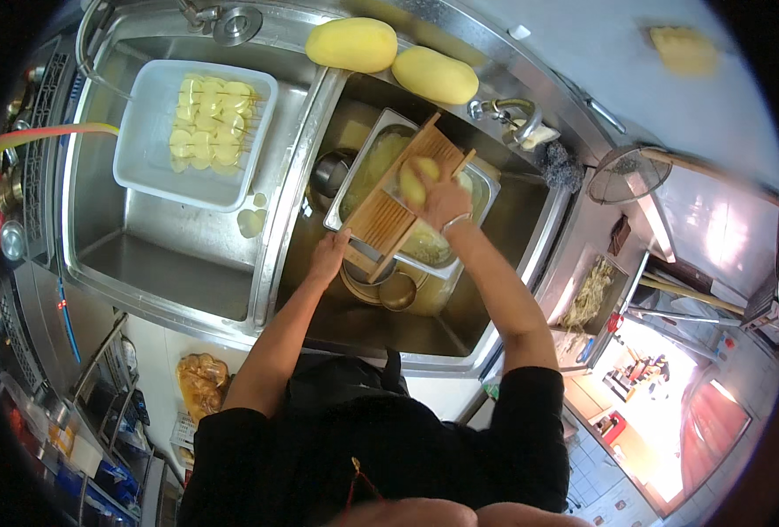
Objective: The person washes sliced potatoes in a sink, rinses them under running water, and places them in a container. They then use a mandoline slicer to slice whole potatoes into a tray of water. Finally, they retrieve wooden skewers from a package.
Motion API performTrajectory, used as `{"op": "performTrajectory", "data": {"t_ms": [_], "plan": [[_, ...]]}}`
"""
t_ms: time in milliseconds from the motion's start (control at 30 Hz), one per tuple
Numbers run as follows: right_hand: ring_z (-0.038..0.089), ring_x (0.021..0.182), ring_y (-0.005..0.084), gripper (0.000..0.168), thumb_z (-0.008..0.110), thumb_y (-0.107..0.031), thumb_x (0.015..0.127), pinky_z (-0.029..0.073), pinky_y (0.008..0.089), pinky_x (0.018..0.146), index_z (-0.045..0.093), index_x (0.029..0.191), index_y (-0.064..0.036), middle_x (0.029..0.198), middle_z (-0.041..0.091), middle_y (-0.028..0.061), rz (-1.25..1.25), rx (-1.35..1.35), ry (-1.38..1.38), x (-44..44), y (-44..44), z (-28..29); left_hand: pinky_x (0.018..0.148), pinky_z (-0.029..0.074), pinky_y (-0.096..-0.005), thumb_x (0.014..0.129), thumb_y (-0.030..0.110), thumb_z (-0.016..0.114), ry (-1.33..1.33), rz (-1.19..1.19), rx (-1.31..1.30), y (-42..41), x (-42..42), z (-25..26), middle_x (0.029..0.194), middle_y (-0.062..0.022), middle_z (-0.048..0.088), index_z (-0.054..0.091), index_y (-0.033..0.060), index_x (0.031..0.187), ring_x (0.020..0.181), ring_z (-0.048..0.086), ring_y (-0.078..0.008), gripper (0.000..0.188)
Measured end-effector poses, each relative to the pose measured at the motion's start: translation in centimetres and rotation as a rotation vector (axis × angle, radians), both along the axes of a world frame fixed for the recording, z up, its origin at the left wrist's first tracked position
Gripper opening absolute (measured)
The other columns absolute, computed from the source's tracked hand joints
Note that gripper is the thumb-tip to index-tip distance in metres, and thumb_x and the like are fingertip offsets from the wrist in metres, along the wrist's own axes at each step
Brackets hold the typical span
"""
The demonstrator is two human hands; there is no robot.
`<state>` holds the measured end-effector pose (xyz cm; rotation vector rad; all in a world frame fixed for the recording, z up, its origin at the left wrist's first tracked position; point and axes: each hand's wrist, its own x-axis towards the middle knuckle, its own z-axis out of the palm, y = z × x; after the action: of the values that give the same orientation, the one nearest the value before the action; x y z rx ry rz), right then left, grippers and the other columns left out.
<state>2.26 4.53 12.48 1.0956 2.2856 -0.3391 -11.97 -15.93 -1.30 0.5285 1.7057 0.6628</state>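
My left hand [330, 255] grips the near left corner of a wooden slicer board [384, 221], which lies aslant over a rectangular steel pan [488, 188]. My right hand [445, 203] presses a peeled potato [417, 178] onto the middle of the board; both are somewhat blurred. Liquid and pale potato slices [427, 244] show in the pan beneath. The pan sits in the right basin of a steel double sink [508, 263]. Two whole peeled potatoes, one on the left [352, 45] and one on the right [435, 74], rest on the sink's back ledge.
In the left basin, a white plastic tub [135, 141] holds skewered potato slices [211, 122]. Loose slices [251, 222] lie beside it. Metal bowls [398, 292] sit beneath the board's near end. A faucet [518, 115], steel scourer [562, 166] and wire strainer [630, 174] stand at the right.
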Motion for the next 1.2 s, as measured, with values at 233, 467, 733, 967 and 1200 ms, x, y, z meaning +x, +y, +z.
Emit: {"op": "performTrajectory", "data": {"t_ms": [233,467,733,967,1200], "plan": [[0.056,0.102,0.0338,0.068,0.059,-0.053,0.076,0.052,0.0416,0.078,0.037,0.134,-0.026,0.133,0.036,0.0185,0.146,0.123,0.096,2.7,-0.8,-6.3,0.077,0.04,-0.0506,0.087,0.06,0.041,-0.119,0.13,0.09,-0.7,0.5,0.7,0.098,-0.0256,0.058,0.056,-0.0046,0.099,0.094,0.053,-0.0432,0.067],[0.063,0.085,0.0336,0.064,0.052,-0.056,0.079,0.052,0.0434,0.063,0.036,0.135,-0.029,0.127,0.045,0.019,0.4,0.174,0.398,1.6,-3.4,-1.2,0.075,0.041,-0.049,0.087,0.054,0.044,0.043,0.062,0.068,-0.6,0.9,0.4,0.093,-0.0258,0.06,0.056,-0.0037,0.096,0.092,0.055,-0.0435,0.059],[0.06,0.094,0.0308,0.064,0.048,-0.057,0.081,0.05,0.0488,0.076,0.033,0.137,-0.031,0.136,0.039,0.0125,0.432,0.059,0.15,1.5,-2.3,-1.4,0.078,0.039,-0.0507,0.087,0.061,0.038,0.009,0.022,-0.053,-0.4,0.9,0.9,0.099,-0.0246,0.057,0.055,-0.0027,0.105,0.096,0.053,-0.0421,0.068],[0.054,0.109,0.0297,0.067,0.045,-0.058,0.083,0.048,0.0528,0.08,0.026,0.14,-0.029,0.14,0.034,0.0126,0.406,0.19,0.221,2.3,-3.2,-0.5,0.074,0.041,-0.0509,0.087,0.06,0.039,-0.106,0.073,-0.083,0.3,0.6,2.5,0.102,-0.02,0.056,0.054,0.0032,0.111,0.095,0.053,-0.0392,0.064],[0.059,0.099,0.0322,0.067,0.052,-0.062,0.076,0.049,0.0489,0.078,0.038,0.132,-0.028,0.135,0.037,0.0152,0.0,0.104,0.102,1.9,0.2,-2.2,0.075,0.039,-0.0494,0.088,0.054,0.043,-0.028,0.08,-0.036,-0.1,1.0,0.9,0.094,-0.0224,0.058,0.056,-0.0013,0.096,0.092,0.054,-0.0402,0.057]]}}
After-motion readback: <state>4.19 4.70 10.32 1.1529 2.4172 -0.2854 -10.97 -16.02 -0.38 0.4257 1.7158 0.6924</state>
